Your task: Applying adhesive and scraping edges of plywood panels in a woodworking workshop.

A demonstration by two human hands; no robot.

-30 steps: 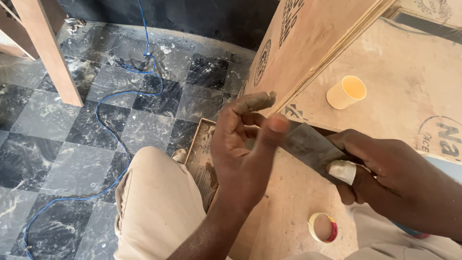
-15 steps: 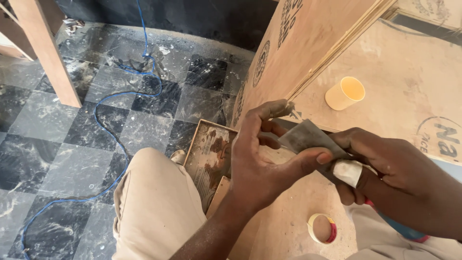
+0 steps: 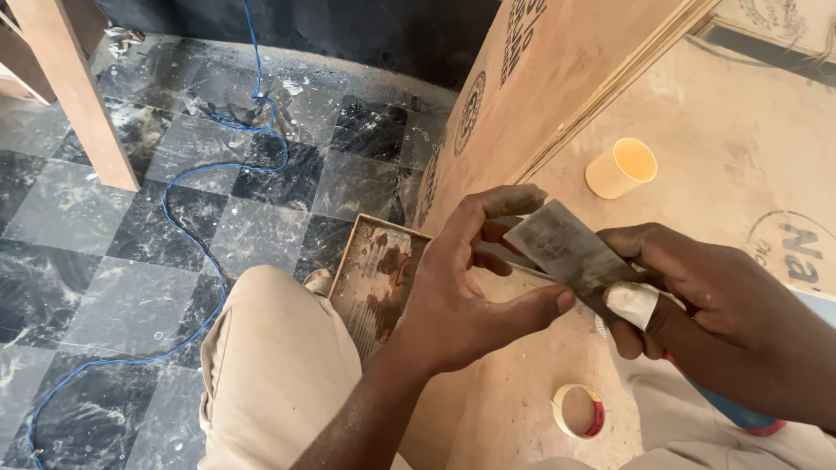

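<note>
Scraper blade gripped in right hand, open left hand fingering its edge

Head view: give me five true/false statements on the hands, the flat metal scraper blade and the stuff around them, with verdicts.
1. The right hand grips the flat grey metal scraper blade at its handle end. True.
2. The left hand is resting on the floor tiles. False: it is raised at the blade, forefinger at the blade's top edge and thumb below it.
3. The pale yellow plastic cup lies on the brown plywood board. True.
4. The blue cable is coiled on the plywood board. False: it trails across the black-and-white tiled floor.
5. The roll of tape sits on the blade. False: it lies on the board, below the hands.
</note>
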